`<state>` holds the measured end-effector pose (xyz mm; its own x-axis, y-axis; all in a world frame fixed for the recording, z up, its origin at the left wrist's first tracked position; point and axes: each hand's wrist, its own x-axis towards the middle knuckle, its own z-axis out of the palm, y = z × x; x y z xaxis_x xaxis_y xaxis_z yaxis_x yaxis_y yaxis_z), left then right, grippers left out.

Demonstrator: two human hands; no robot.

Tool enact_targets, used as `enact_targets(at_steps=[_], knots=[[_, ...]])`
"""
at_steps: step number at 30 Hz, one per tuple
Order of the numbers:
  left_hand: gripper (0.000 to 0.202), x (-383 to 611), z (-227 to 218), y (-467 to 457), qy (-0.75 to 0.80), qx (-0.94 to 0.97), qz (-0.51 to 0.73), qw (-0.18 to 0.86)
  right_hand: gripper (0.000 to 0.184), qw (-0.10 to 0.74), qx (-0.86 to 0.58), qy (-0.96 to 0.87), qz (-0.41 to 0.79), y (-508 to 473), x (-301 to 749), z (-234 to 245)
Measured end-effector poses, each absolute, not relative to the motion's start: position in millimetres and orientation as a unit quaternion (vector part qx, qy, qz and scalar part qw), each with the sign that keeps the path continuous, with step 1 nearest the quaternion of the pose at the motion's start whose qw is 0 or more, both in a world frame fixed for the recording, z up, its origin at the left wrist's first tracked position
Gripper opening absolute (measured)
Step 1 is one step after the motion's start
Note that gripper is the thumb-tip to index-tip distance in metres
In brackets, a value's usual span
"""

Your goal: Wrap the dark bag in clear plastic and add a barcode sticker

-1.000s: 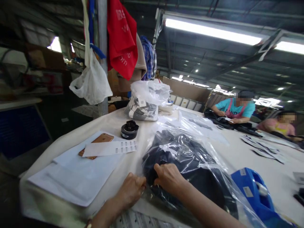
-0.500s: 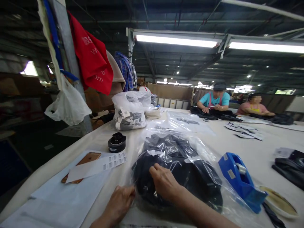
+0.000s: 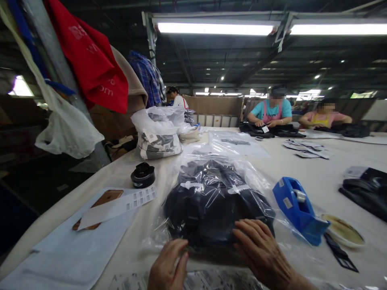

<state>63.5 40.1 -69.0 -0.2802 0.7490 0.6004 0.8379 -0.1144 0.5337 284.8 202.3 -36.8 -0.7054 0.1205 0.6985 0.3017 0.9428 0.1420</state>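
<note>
Two hands work at one clear plastic bag [image 3: 211,177] holding a dark garment [image 3: 208,217], flat on the table [image 3: 314,181]. My right hand [image 3: 260,251] lies open on the bag, fingers spread. My left hand [image 3: 167,266], loosely curled, sits just beside its near edge, gripping nothing. Right of the bag stands a blue tape dispenser [image 3: 298,209]; left of it, a black spool [image 3: 142,175].

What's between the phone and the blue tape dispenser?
A dark garment in a clear plastic bag, as the head view shows.
</note>
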Motion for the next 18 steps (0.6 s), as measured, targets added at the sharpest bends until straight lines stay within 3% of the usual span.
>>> enact_targets(at_steps=[3, 6, 8, 18], knots=[[0.032, 56.0, -28.2, 96.5, -0.638, -0.657, -0.359, 0.181, 0.026, 0.362, -0.175, -0.9, -0.167, 228.5, 268.1, -17.8], [0.046, 46.8, 8.4, 166.2, -0.732, -0.641, -0.195, 0.124, 0.038, 0.265, -0.336, -0.896, -0.116, 263.1, 232.9, 10.4], [0.053, 40.8, 18.8, 203.6, -0.758, -0.622, -0.164, 0.107, 0.044, 0.196, -0.41, -0.888, -0.076, 284.4, 210.6, 22.0], [0.056, 31.4, -31.2, 232.9, -0.773, -0.626, -0.099, 0.034, 0.062, 0.124, -0.504, -0.855, -0.027, 320.4, 192.6, -26.0]])
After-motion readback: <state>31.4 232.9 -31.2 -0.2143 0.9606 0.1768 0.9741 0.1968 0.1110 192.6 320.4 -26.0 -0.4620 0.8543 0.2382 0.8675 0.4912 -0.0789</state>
